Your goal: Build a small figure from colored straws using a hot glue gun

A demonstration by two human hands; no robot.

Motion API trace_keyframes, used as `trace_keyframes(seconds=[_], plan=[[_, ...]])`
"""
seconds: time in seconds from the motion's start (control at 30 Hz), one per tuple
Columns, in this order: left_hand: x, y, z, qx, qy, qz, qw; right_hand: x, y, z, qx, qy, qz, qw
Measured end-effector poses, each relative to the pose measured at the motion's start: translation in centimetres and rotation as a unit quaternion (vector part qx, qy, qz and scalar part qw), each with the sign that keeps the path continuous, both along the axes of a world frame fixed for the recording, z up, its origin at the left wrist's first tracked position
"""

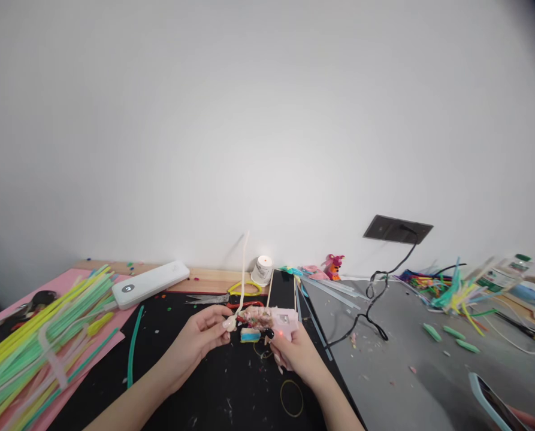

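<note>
My left hand [203, 333] pinches a cream pipe cleaner [244, 263] near its lower end; the stem rises straight up from my fingers. My right hand [294, 350] is wrapped round a pink hot glue gun [274, 318] with a red light on, its tip pointing left toward the pinched end. A small blue, white and yellow fuzzy piece [250, 336] sits just under the gun between the two hands. Both hands hover over a black mat [204, 389].
A big bundle of green and yellow pipe cleaners [47, 335] lies on pink paper at left. A white box [150, 284], scissors [224, 297], a phone [281, 290], a white cup [262, 270] and a black cable [375, 299] stand behind. More pipe cleaners [451, 293] lie right.
</note>
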State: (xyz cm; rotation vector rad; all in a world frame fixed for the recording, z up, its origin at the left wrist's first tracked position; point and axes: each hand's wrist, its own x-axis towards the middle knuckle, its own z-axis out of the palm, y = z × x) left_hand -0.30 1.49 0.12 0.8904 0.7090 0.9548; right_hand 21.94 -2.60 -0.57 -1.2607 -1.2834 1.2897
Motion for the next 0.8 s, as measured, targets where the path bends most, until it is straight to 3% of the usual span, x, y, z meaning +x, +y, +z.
trace_keyframes(seconds=[0.63, 0.8], plan=[[-0.02, -0.11, 0.08, 0.005, 0.008, -0.007, 1.000, 0.02, 0.24, -0.16, 0.011, -0.003, -0.048, 0.999], [0.01, -0.16, 0.20, 0.003, 0.008, -0.018, 1.000, 0.36, 0.54, 0.59, 0.051, -0.050, -0.072, 0.995]])
